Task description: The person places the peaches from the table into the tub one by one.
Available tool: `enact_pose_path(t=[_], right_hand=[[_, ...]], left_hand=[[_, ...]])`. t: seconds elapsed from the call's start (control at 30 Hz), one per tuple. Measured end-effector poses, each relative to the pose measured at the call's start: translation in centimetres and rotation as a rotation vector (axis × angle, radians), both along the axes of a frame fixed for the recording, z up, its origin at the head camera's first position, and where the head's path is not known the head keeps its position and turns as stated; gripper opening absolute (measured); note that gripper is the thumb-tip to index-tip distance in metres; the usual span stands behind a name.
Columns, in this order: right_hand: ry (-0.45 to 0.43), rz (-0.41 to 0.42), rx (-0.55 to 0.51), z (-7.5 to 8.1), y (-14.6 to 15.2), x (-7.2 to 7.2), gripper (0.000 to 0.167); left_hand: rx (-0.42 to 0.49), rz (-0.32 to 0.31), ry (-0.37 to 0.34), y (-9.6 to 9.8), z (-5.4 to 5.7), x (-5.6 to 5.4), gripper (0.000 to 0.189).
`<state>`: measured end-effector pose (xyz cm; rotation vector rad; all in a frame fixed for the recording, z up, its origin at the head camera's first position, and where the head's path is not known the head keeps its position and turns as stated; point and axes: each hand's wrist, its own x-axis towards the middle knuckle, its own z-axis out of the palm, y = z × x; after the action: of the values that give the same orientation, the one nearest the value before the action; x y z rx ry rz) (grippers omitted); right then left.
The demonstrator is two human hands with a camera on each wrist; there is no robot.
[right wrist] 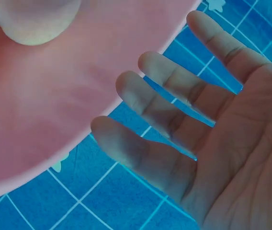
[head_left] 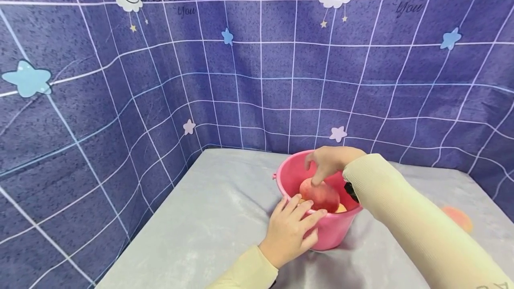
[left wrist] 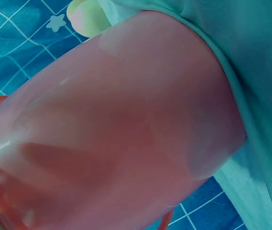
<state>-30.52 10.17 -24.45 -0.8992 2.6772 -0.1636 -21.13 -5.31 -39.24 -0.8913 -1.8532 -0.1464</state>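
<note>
A pink bucket (head_left: 333,231) stands on the grey-covered table, its round wall filling most of the left wrist view. My left hand (head_left: 291,231) grips its near rim, fingers over the edge and thumb against the outside. My right hand (head_left: 331,162) hangs over the bucket's mouth with fingers spread and bent, above a reddish peach (head_left: 321,196). Nothing lies in the right palm in the right wrist view, where a pale round fruit (right wrist: 42,28) shows inside the bucket. Yellowish fruit (head_left: 341,208) peeks out beneath the peach; the lower contents are hidden.
Another peach (head_left: 458,218) lies on the table right of the bucket, partly behind my right sleeve (head_left: 417,217). A blue-purple grid curtain (head_left: 277,66) hangs behind and to the left. The grey table cover (head_left: 225,204) shows some creases.
</note>
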Motion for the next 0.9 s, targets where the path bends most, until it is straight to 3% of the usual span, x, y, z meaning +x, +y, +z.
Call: enact_pose_path(t=[0.7, 0.9], right_hand=[[-0.004, -0.072, 0.001, 0.0, 2.1, 0.7, 0.045], [0.016, -0.037, 0.014, 0.3, 3.1, 1.0, 0.045]], left_hand=[[-0.003, 0.014, -0.016, 0.1, -0.1, 0.1, 0.037], [-0.002, 0.013, -0.002, 0.1, -0.1, 0.2, 0.036]])
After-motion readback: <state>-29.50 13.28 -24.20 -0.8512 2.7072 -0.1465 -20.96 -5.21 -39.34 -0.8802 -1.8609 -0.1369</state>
